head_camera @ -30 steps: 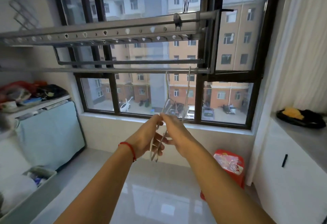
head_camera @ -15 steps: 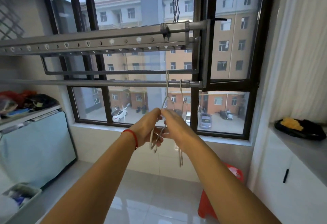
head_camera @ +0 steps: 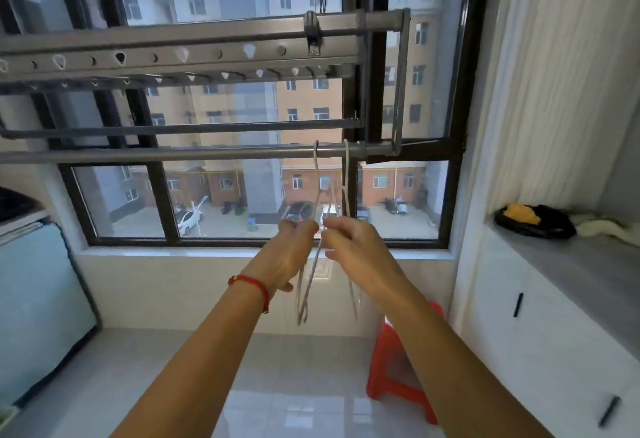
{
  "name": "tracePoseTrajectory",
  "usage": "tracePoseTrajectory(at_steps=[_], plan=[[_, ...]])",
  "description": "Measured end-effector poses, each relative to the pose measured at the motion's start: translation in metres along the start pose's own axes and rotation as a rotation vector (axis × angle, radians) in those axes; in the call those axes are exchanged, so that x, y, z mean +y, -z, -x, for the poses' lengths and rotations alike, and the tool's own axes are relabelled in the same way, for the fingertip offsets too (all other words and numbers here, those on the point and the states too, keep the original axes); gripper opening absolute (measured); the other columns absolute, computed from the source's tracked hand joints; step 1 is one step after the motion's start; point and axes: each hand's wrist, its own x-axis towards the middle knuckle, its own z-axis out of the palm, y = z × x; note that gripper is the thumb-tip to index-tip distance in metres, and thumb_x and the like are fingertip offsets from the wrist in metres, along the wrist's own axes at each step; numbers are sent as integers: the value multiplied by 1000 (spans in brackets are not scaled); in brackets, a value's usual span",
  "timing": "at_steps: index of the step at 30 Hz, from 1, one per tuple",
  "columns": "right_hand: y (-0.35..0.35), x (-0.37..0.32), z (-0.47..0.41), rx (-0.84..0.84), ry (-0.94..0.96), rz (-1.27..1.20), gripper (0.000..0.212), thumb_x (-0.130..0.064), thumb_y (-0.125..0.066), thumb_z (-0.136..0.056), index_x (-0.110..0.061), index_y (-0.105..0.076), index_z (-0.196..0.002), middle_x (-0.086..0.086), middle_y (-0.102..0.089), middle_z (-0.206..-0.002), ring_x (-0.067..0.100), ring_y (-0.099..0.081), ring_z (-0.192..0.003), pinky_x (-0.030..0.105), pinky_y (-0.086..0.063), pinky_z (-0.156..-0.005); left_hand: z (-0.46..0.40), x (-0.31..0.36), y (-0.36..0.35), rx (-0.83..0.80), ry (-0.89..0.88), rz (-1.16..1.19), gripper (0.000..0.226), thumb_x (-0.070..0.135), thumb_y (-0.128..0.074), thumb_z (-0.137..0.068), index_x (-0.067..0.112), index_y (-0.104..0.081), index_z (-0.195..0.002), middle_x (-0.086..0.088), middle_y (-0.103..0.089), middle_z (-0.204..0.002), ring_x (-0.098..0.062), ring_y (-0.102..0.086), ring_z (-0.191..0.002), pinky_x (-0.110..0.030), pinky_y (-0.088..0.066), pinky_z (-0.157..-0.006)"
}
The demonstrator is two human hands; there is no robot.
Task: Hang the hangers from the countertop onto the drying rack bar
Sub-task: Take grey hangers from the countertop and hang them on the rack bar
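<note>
Left hand: the left hand (head_camera: 290,254), a red string bracelet (head_camera: 252,284) at its wrist, was raised in front of the window with its fingers curled round the left pale thin wire hanger (head_camera: 309,264).
Right hand: the right hand (head_camera: 358,250) was raised just beside the left, its fingers pinching the right pale thin wire hanger (head_camera: 348,202).
Hangers: both hooks sat over the grey round metal drying rack bar (head_camera: 180,153), near its right end and close together; the bodies hung down edge-on between and below the hands.
Rack: a grey perforated rail (head_camera: 194,53) ran above the bar, with another thin bar between.
Countertop: the grey countertop (head_camera: 588,264) on white cabinets stood to the right, well apart from the hands, carrying a black-and-yellow bundle (head_camera: 533,221).
Floor: a red plastic stool (head_camera: 401,365) stood on glossy pale tiles below the right forearm.
</note>
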Motion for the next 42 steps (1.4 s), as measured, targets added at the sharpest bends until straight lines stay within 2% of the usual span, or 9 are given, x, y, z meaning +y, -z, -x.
tracePoseTrajectory(at_steps=[4, 8, 12, 16, 21, 26, 32, 36, 42], plan=[[24, 14, 24, 289, 132, -74, 16, -19, -59, -104, -25, -71, -113, -10, -74, -110, 12, -74, -98, 26, -64, -81, 26, 10, -20, 420, -508, -175, 41, 45, -47, -101, 23, -46, -136, -5, -58, -130, -19, -56, -112, -30, -45, -86], [73, 59, 45, 469, 19, -26, 13, -16, -59, -103, -19, -72, -105, -5, -76, -95, 10, -74, -85, 24, -62, -69, 63, 36, -86, 178, -794, 162, 20, 34, -51, -89, 26, -60, -105, 9, -62, -103, -5, -60, -98, -21, -51, -81], [141, 117, 79, 635, -148, 45, 12, -15, -57, -100, -14, -68, -97, -4, -72, -87, 9, -69, -78, 26, -59, -71, 56, 47, -187, -223, -653, 219, 16, 26, -60, -94, 19, -65, -108, 4, -68, -102, -11, -64, -97, -29, -55, -86], [222, 180, 109, 823, -339, 7, 17, -19, -61, -91, -24, -76, -98, -9, -77, -97, 13, -73, -96, 44, -61, -91, 38, 54, -289, -420, -523, 135, 12, 24, -57, -99, 21, -64, -107, 7, -66, -100, -3, -59, -87, -6, -42, -67], [335, 254, 144, 1043, -500, 48, 14, -13, -60, -99, -12, -74, -104, -1, -73, -103, 9, -65, -90, 24, -54, -78, 20, 69, -431, -622, -352, 39, 21, 24, -58, -96, 22, -58, -117, 1, -67, -93, -12, -59, -74, -28, -50, -70], [431, 324, 168, 1089, -747, 111, 17, -13, -55, -95, -6, -68, -104, 10, -69, -104, 24, -63, -93, 36, -51, -81, 14, 79, -553, -797, -262, -134, 34, 21, -56, -95, 20, -55, -129, 0, -70, -94, -19, -63, -81, -36, -58, -81], [501, 373, 177, 1183, -806, 98, 17, -14, -57, -88, -9, -59, -105, 6, -60, -101, 24, -59, -94, 33, -45, -72, -1, 105, -646, -905, -371, -278, 47, 24, -57, -99, 15, -47, -144, -10, -54, -144, -29, -54, -129, -36, -46, -108], [520, 387, 160, 1257, -786, 65, 47, -17, -59, -87, -8, -59, -133, 13, -65, -130, 30, -64, -114, 37, -54, -89, -25, 118, -692, -890, -523, -408, 55, 19, -58, -94, 13, -44, -147, -12, -48, -146, -33, -43, -136, -48, -41, -113], [528, 405, 158, 1256, -944, 105, 56, -35, -61, -77, -19, -57, -130, 15, -61, -135, 38, -59, -122, 52, -54, -98, -62, 117, -748, -884, -508, -545, 61, 20, -60, -91, 14, -34, -146, -16, -57, -132, -38, -53, -124, -52, -48, -104]])
